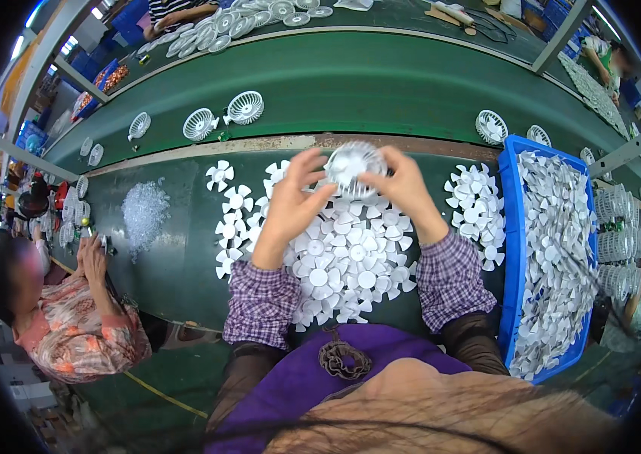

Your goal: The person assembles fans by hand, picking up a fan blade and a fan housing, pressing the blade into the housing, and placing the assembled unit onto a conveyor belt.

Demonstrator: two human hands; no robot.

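Observation:
Above the heap of white fan blades (pixel 335 257) I hold up a round, pale slatted fan housing (pixel 366 157) with a white fan blade (pixel 349 168) showing inside it. My right hand (pixel 409 193) grips the housing's right side, its thumb across the front. At the left rim, my left hand (pixel 295 198) has its curved fingers and thumb against the edge; slight blur hides the exact contact. Just below both hands lie the piled blades, each with several vanes around a round hub.
A blue crate (pixel 512 250) full of white blades stands on the right. Beyond the bench, fan housings (pixel 245 108) sit on a green conveyor belt (pixel 366 83). Small clear parts (pixel 145 216) lie in a pile to the left, near a seated co-worker (pixel 82 325).

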